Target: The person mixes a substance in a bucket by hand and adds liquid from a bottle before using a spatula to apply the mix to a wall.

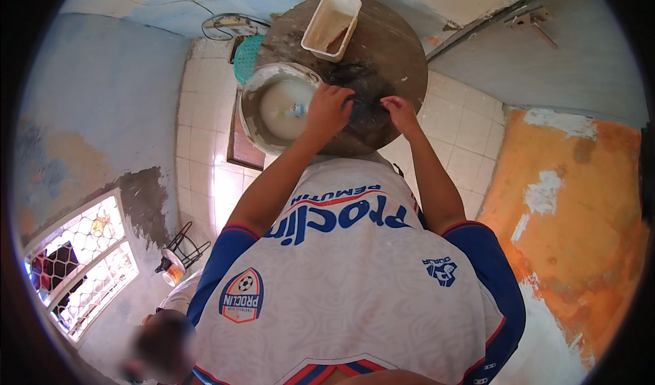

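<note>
A crumpled, shiny black plastic bag (364, 78) lies spread over the near part of a round dark table (402, 37). My left hand (330, 109) has its fingers curled at the bag's left side, beside the rim of a bucket (254, 115). On the other side my right hand (401, 112) pinches the bag's right edge between thumb and fingers. Cloudy whitish liquid fills the bucket, with a small blue and white thing (298, 109) in it. The bag's exact folds between my hands are hard to make out.
An off-white rectangular tub (333, 23) with a reddish-brown piece inside stands at the table's far side. A green plastic basket (247, 59) sits left of the table. Behind my left side a person (164, 344) is partly visible. An orange patched surface (566, 194) is at the right.
</note>
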